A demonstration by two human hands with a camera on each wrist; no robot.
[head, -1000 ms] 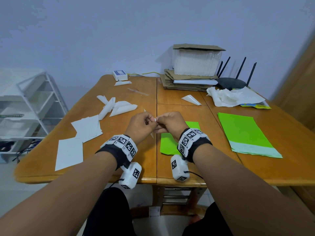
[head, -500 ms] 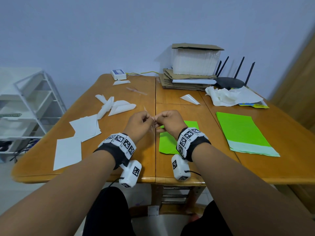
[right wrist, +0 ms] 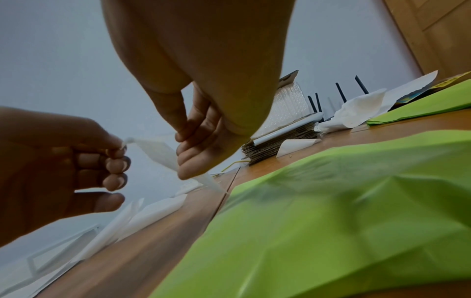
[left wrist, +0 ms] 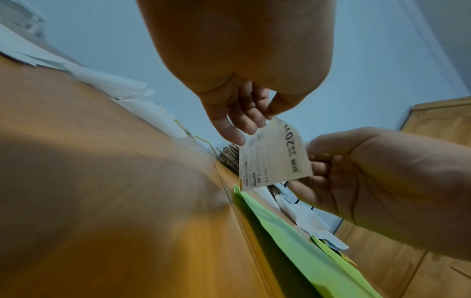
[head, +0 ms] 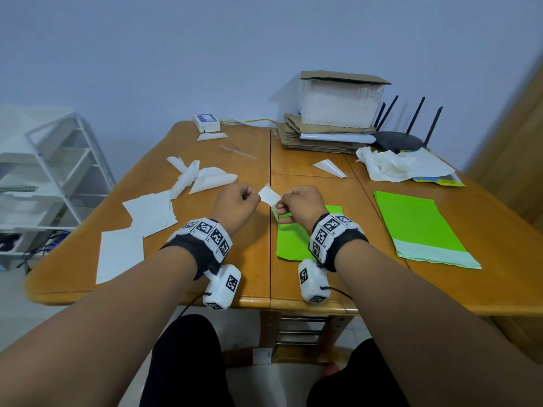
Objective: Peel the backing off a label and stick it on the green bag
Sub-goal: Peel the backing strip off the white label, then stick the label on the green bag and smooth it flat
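Observation:
A small white label point(head: 269, 195) hangs in the air between my hands, above the table. My left hand point(head: 252, 198) pinches its left corner and my right hand point(head: 282, 205) pinches its right edge. In the left wrist view the label point(left wrist: 275, 155) shows its printed face, with my left hand point(left wrist: 257, 123) on the top corner and my right hand point(left wrist: 313, 159) beside it. A pale strip hangs below my right hand point(right wrist: 183, 145); I cannot tell label from backing. A green bag point(head: 293, 242) lies flat under my right wrist.
More green bags point(head: 417, 227) are stacked at the right. White sheets point(head: 150, 212) and curled peeled backings point(head: 205, 177) lie at the left. Cardboard with a wrapped box point(head: 338, 104), a router point(head: 399, 141) and crumpled paper point(head: 390, 165) fill the table's back right.
My hands were fingertip to fingertip. They have drawn apart, and the white sheet now spreads open between them.

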